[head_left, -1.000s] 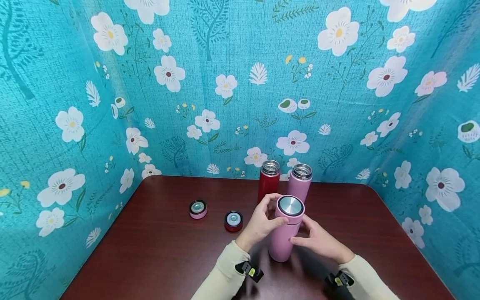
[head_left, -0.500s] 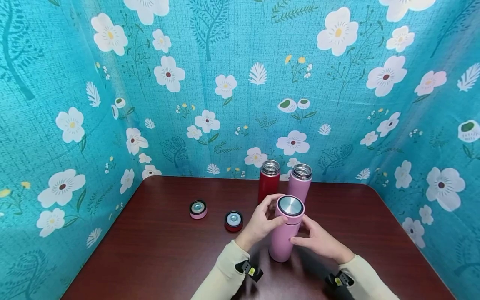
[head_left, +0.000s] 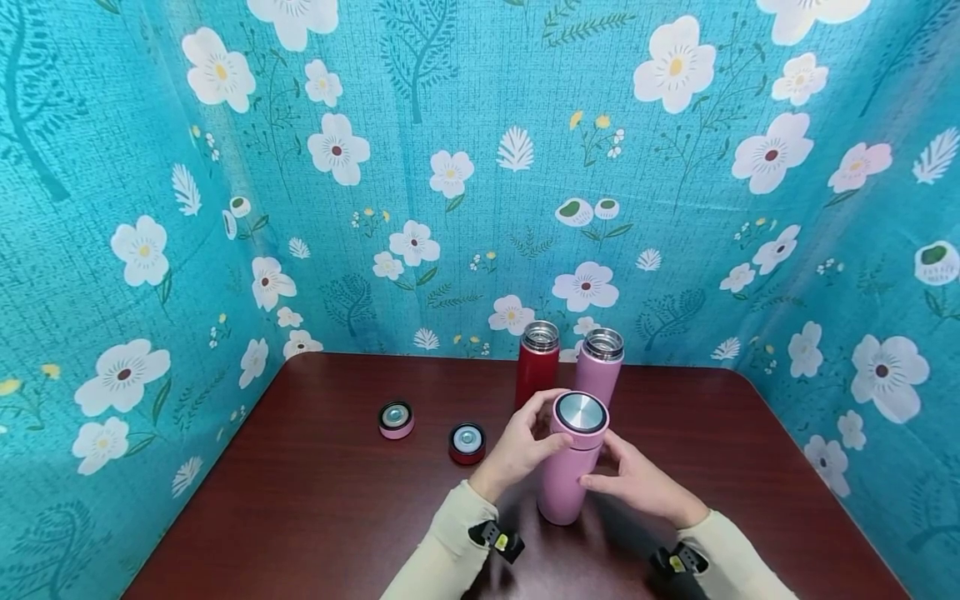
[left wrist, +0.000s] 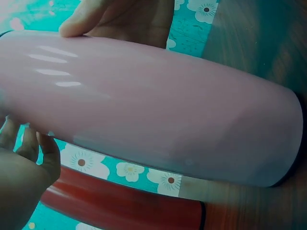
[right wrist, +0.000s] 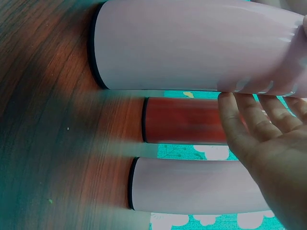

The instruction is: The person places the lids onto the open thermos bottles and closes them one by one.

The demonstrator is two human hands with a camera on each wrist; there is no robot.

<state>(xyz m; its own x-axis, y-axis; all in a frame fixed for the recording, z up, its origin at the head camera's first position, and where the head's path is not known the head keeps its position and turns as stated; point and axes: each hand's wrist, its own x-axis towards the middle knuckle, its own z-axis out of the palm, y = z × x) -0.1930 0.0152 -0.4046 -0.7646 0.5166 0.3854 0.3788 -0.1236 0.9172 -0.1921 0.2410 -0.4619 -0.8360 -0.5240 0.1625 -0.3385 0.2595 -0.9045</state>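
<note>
A pale pink bottle point(head_left: 564, 487) stands upright near the table's front, with its steel-topped lid point(head_left: 580, 412) on. My left hand point(head_left: 525, 442) curls its fingers and thumb round that lid. My right hand point(head_left: 637, 479) holds the bottle's body from the right, thumb in front and fingers behind. In the left wrist view the pink bottle point(left wrist: 158, 120) fills the frame, with my left fingers point(left wrist: 29, 163) at its upper end. In the right wrist view my right fingers point(right wrist: 259, 124) lie against the pink bottle point(right wrist: 192, 48).
Just behind stand an open red bottle point(head_left: 537, 367) and an open mauve bottle point(head_left: 600, 371). A pink lid point(head_left: 396, 418) and a red lid point(head_left: 467, 442) lie on the dark wooden table point(head_left: 315, 508) to the left. Floral teal curtains close in three sides.
</note>
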